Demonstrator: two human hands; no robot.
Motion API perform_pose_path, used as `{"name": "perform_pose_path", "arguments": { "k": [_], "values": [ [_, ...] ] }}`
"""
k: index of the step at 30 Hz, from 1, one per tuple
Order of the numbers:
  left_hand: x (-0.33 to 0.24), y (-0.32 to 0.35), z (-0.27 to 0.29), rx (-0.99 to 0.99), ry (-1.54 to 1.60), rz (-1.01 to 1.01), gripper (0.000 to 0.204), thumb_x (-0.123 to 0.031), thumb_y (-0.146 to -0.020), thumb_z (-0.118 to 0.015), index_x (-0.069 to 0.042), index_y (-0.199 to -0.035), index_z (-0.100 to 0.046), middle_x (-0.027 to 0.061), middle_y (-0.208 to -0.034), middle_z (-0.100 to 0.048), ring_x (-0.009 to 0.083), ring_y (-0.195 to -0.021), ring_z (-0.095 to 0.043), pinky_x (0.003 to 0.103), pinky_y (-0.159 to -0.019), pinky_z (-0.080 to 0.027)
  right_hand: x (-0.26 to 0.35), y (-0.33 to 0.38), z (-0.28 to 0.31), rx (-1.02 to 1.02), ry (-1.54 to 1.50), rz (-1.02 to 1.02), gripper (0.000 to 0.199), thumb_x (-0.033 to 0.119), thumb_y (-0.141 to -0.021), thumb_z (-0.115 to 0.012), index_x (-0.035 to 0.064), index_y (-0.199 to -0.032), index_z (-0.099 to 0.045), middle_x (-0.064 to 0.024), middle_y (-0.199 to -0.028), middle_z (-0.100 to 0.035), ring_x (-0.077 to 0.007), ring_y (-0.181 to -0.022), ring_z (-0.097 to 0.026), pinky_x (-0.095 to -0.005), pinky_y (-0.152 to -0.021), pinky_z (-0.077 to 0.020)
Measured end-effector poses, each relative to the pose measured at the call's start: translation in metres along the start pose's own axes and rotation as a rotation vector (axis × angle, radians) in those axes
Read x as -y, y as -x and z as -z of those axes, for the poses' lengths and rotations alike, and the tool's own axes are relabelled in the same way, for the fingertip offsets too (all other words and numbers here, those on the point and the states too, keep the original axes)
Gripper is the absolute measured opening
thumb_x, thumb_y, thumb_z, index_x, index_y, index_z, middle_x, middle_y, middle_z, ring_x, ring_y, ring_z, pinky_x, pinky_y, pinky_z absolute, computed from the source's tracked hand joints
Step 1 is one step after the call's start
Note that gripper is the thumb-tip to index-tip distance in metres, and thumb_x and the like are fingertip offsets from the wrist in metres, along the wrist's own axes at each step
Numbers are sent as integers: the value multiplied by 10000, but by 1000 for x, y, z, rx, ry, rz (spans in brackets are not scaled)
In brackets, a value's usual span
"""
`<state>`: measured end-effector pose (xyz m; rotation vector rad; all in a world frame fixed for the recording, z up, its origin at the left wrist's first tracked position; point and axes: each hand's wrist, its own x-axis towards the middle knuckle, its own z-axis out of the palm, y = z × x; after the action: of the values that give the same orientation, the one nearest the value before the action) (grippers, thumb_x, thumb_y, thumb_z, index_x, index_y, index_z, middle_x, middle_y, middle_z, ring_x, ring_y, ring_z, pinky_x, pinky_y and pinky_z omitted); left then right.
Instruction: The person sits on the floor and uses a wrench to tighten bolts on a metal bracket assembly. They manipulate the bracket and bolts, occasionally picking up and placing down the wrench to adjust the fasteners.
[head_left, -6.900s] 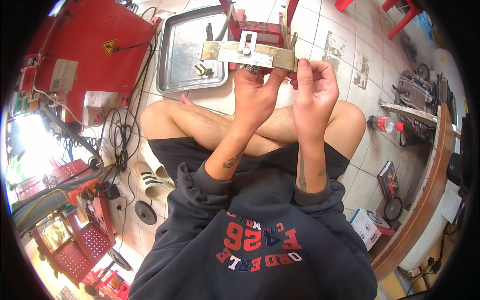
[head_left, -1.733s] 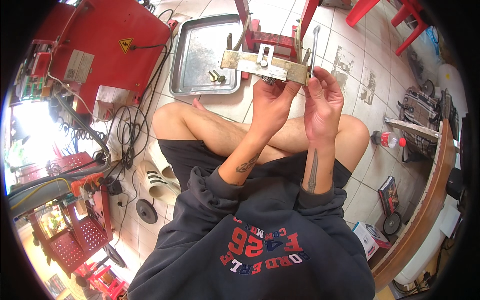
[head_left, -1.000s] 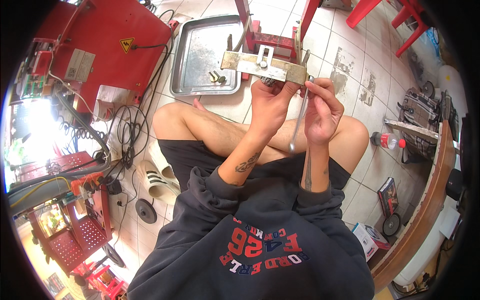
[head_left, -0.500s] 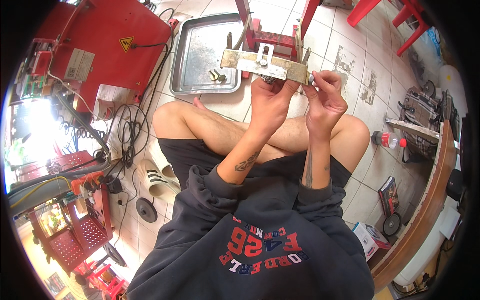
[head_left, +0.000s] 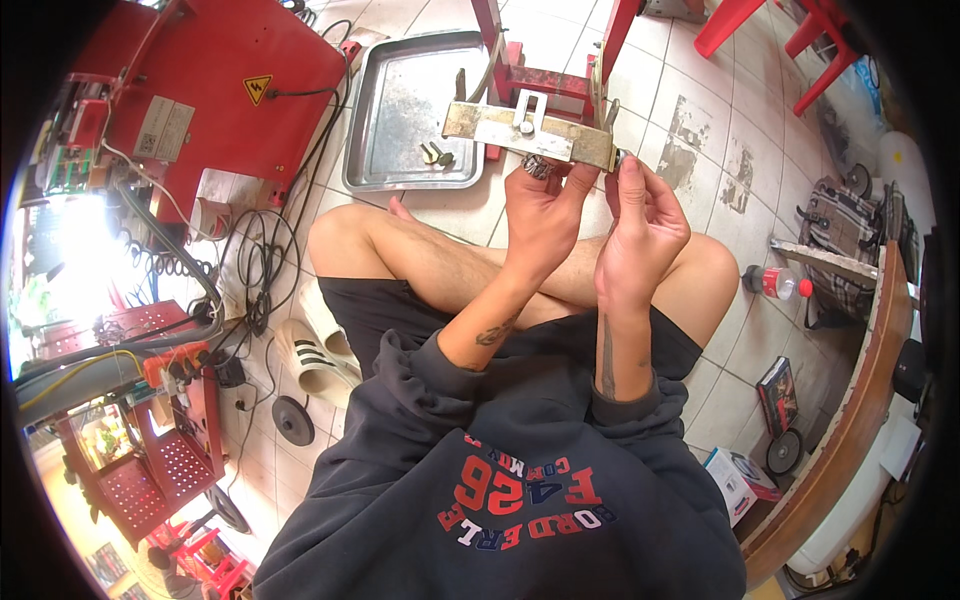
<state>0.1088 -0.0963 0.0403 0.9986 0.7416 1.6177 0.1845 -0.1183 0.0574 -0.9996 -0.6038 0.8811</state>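
Above the crossed legs, left hand (head_left: 540, 200) grips a flat brass-coloured metal bar (head_left: 525, 133) from beneath, fingers closed. Right hand (head_left: 640, 225) pinches its right end; whatever sits there is hidden. Beyond: grey steel tray (head_left: 400, 110), small bolts indistinct.

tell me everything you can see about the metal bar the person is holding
The metal bar is a flat, long strip, dull brass-grey and worn, held roughly level above the tiled floor, in front of a red frame. A pale bracket with a bolt sits on its middle. The left hand grips it from below near the centre; the right hand pinches at its right end, where a small part is too small to identify.
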Motion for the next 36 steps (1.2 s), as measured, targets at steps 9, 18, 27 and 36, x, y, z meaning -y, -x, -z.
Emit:
{"name": "perform_pose_path", "arguments": {
  "k": [9,18,27,36],
  "values": [
    [0,-2,2,24,4,-16,207,-12,-918,-657,26,-1121,-657,82,-1039,-702,127,-943,-630,280,-834,-502,-6,-2,-1,28,-14,185,163,-68,-858,-690,-85,-1020,-689,-178,-1079,-680,-164,-970,-653,-271,-865,-548],
    [-6,-6,0,86,42,0,226,-27,-933,-642,14,-1155,-646,76,-1061,-704,131,-959,-635,291,-842,-506,-4,-10,-4,196,-380,98,733,-158,-828,-604,-28,-1475,-283,-205,-1239,-587,-224,-1118,-613,-276,-904,-526],
    [0,-7,6,85,-1,10,198,-51,-931,-655,-4,-1124,-659,53,-1033,-702,115,-920,-624,281,-810,-498,-13,-33,21,471,-168,229,496,-133,-855,-613,-43,-1336,-534,-146,-1203,-635,-209,-1145,-599,-302,-947,-495],
    [1,-7,9,117,-29,5,214,-13,-950,-616,11,-1162,-634,70,-1092,-685,129,-1000,-629,287,-876,-505,-11,-28,14,401,-61,322,323,-118,-860,-638,-44,-1174,-629,-121,-1178,-615,-204,-1140,-590,-331,-953,-511]
  ]
}}
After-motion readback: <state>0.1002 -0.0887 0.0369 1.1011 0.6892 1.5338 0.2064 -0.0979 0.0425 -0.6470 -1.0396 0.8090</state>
